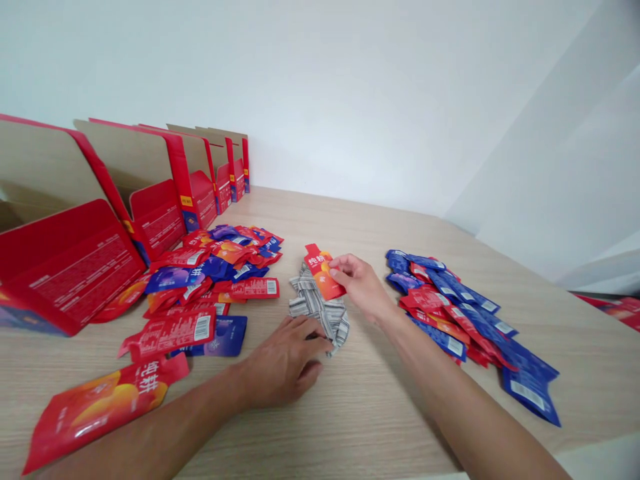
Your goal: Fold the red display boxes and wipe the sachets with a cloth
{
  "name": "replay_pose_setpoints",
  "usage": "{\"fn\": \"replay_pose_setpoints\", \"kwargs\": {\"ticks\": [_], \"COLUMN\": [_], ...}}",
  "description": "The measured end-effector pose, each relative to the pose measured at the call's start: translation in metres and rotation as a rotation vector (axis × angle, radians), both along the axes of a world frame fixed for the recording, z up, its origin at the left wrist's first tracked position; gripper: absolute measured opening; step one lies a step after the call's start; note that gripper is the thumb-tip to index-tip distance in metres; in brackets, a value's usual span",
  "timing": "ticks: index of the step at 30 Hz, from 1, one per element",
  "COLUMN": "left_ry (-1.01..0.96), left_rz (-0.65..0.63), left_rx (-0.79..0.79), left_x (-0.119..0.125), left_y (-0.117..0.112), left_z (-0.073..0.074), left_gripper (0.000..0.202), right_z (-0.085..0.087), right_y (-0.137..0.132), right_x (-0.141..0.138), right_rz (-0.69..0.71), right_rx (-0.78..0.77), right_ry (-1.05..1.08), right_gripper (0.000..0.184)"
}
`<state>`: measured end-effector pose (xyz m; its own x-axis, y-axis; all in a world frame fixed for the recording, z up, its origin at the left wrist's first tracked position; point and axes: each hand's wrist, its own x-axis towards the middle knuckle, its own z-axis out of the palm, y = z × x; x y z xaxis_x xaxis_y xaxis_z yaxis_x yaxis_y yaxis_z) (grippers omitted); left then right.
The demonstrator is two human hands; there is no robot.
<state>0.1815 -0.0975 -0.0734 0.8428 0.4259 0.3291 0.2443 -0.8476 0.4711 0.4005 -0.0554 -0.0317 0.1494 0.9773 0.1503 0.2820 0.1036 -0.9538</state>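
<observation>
My right hand [361, 287] pinches a small red and orange pouch [319, 265] by its right side, between thumb and fingers. The pouch is held over a crumpled grey striped cloth [311, 301] on the table. My left hand [289, 361] lies at the near edge of that cloth, palm down. Its fingers are loosely bent, the index finger reaches onto the cloth, and the thumb sits apart. Nothing shows in its grasp. Beside my left forearm lies a larger-looking red pouch [103, 405] with orange fruit printed on it.
To the left is a mixed heap of red and blue pouches [220, 257]. Another spread pile of blue and red pouches [445, 300] lies to the right. Open red cartons [75, 260] stand in a row along the left, before a white wall [340, 100]. The tabletop [345, 413] is pale wood.
</observation>
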Motion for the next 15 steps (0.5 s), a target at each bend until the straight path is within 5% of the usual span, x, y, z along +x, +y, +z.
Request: {"fn": "replay_pose_setpoints", "kwargs": {"ticks": [3,9,15], "left_ry": [0.009,0.041,0.091], "left_rz": [0.006,0.039,0.036], "left_rx": [0.004,-0.016,-0.084], "left_x": [0.001,-0.002,-0.006], "left_y": [0.000,-0.002,-0.005], "left_z": [0.000,-0.001,-0.001], "left_gripper": [0.035,0.035,0.031], "right_z": [0.002,0.003,0.005], "right_y": [0.000,0.017,0.027], "right_x": [-0.042,-0.119,-0.158], "right_rz": [0.218,0.575,0.663], "right_rx": [-0.081,-0.071,0.263], "right_ry": [0.180,0.048,-0.490], "right_gripper": [0.019,0.016,0.012]}}
